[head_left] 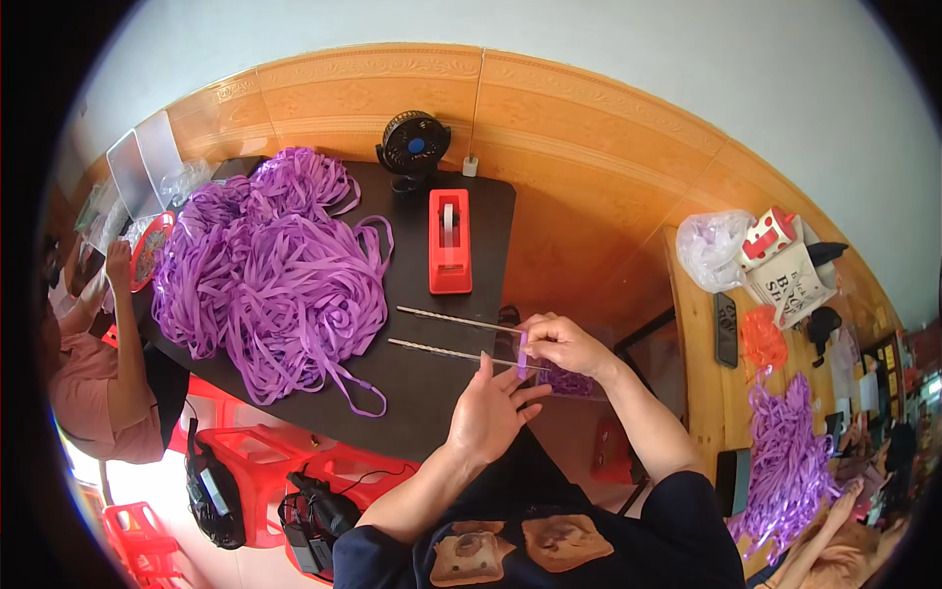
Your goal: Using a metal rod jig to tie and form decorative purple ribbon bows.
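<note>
Two thin, parallel metal rods, the far rod (453, 317) and the near rod (437, 350), lie level over the right part of the black table (422, 412) and reach past its edge. A short purple ribbon (522, 355) spans both rods near their right ends. My right hand (567, 346) pinches this ribbon at the rods. Below the near rod my left hand (488, 412) is open, palm up with fingers spread, its thumb tip by the rod. A large heap of purple ribbon (285, 285) covers the table's left side.
A red tape dispenser (450, 260) and a black fan (413, 147) stand at the back. Another person (103, 383) sits at left by a red tray (152, 250). On the wooden table (702, 393) at right lie more purple ribbon (785, 461), a phone (725, 331) and bags.
</note>
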The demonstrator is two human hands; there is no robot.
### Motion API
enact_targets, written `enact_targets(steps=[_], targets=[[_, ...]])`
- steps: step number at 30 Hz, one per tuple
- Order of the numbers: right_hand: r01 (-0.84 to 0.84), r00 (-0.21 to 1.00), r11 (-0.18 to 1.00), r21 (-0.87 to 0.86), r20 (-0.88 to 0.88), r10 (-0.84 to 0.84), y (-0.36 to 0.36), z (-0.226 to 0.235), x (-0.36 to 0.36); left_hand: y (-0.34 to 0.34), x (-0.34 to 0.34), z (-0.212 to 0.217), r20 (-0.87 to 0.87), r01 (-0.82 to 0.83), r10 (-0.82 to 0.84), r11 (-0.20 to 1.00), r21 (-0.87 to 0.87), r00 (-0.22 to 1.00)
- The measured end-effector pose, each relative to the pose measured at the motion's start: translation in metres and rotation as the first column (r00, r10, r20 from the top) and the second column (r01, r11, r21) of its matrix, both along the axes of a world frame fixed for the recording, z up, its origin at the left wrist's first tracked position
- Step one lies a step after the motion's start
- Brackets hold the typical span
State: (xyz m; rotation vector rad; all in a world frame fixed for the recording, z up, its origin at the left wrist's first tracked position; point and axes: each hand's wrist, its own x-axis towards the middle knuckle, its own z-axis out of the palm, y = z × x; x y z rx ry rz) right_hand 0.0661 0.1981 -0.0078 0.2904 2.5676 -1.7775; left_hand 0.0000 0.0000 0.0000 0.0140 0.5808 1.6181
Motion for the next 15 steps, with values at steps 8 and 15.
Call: enact_targets(steps=[8,15], targets=[[0.341,0.935,0.913,0.226,-0.18,-0.305,-0.025,-0.015,-0.002,-0.001,0.0,-0.003,-0.016,-0.005,0.005,1.0,0.007,1.0],[0.45,0.866,0.545,0.707,-0.196,-0.461,-0.059,0.005,-0.008,0.0,-0.001,-0.005,-0.008,0.009,-0.008,0.999,0.05,1.0]])
